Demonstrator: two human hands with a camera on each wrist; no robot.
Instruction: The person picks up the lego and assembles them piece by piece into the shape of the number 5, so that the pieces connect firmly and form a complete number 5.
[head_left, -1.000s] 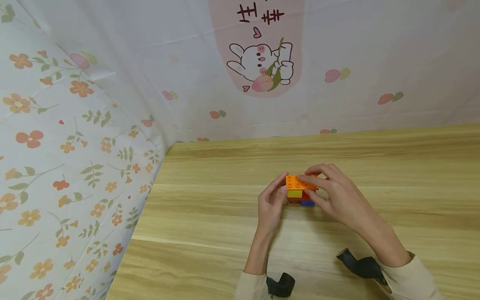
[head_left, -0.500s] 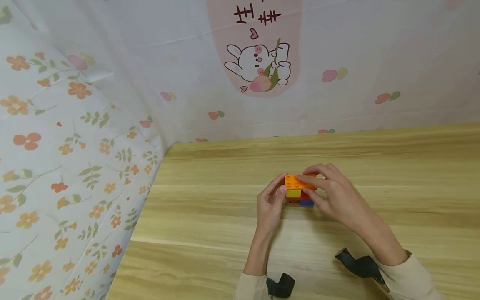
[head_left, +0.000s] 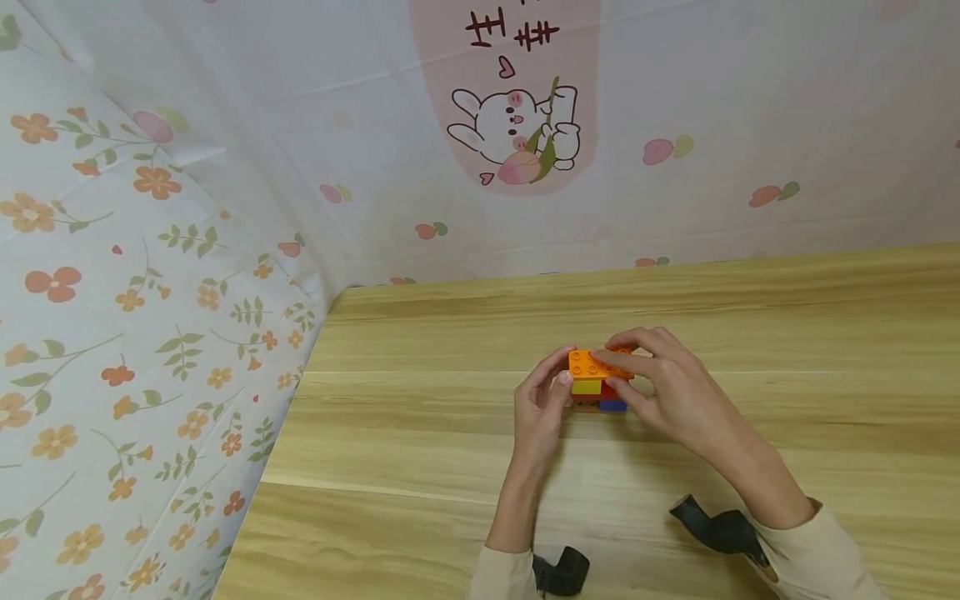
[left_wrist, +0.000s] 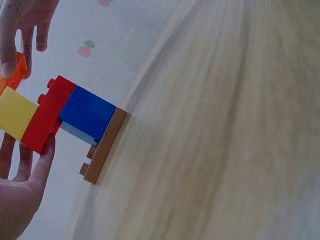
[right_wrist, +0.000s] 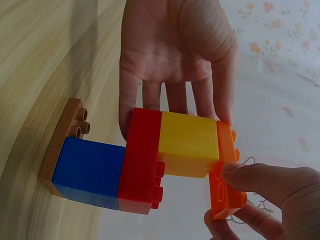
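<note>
A stack of toy building bricks stands on the table, held between both hands. Its brown base plate carries a blue brick, with a red brick above that and a yellow brick on one end of the red. On top lies an orange brick, overhanging the yellow one. My left hand grips the stack from the left, its thumb by the yellow and orange bricks. My right hand pinches the orange brick's free end. Whether the orange brick is fully seated, I cannot tell.
The wood-grain table meets a white printed cloth behind and a floral cloth at the left. Black wrist mounts project from both sleeves near the front.
The head view has shifted very slightly. Both hands keep the same hold, and the bricks stay put on the table.
</note>
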